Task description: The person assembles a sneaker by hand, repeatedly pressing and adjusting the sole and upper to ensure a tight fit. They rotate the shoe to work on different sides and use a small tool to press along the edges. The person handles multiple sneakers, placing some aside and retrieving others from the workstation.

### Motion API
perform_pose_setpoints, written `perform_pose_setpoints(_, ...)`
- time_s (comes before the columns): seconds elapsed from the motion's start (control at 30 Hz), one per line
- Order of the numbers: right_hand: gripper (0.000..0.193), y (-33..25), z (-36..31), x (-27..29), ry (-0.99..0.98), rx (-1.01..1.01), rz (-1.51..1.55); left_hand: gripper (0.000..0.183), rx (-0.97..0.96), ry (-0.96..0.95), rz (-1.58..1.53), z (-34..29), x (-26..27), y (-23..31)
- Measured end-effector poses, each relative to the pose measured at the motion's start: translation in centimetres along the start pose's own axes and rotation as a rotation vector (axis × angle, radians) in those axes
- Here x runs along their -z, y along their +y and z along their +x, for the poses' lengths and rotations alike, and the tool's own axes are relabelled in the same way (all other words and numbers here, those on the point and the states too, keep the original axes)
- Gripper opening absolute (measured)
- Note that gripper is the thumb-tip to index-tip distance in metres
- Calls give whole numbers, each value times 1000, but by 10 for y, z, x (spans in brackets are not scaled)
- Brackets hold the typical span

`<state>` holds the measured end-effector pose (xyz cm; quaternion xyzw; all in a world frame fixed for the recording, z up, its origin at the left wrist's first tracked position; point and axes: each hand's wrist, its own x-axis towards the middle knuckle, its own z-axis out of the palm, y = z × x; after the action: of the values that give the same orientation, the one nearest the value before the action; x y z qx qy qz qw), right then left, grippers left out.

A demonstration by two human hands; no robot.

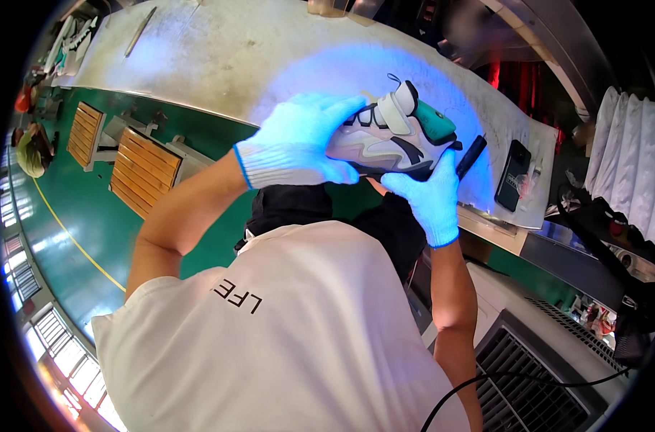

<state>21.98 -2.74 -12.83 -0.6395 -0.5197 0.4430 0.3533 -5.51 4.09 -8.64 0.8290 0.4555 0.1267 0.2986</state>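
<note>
A pale grey and white sneaker [399,137] with black trim and a strap is held just above the workbench's near edge. Filling its collar is a teal block, like a shoe last [434,124]. My left hand [306,133], in a white knit glove with a blue cuff, is wrapped over the toe end, which it partly hides. The gloved right hand [429,196] grips the heel end from below. Beside its fingers is a black stick-shaped object [472,157]; I cannot tell whether the hand touches it. Blue-violet light falls on the gloves and sneaker.
On the pale workbench [226,54] are a thin pen-like tool [140,32] at far left and a black phone [513,175] at right. Slatted wooden stools [146,169] stand left. More shoes [75,50] sit at the far-left end. A vented machine [532,374] and cable are at lower right.
</note>
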Motion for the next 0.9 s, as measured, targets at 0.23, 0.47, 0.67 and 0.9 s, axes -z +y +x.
perform_pose_setpoints(0.23,94,-3,-12,-12,98,-24,88,104,116,71,61,15,-18,20)
perform_pose_setpoints(0.47,54,32,-5,20,-71,0,42,98,18,110,69,36,-31,41)
perform_pose_setpoints(0.67,50,40,19,66,-600,42,-117,106,-152,229,186,27,-39,28)
perform_pose_setpoints(0.9,71,38,20,51,-457,97,345,99,-8,179,125,21,-51,40)
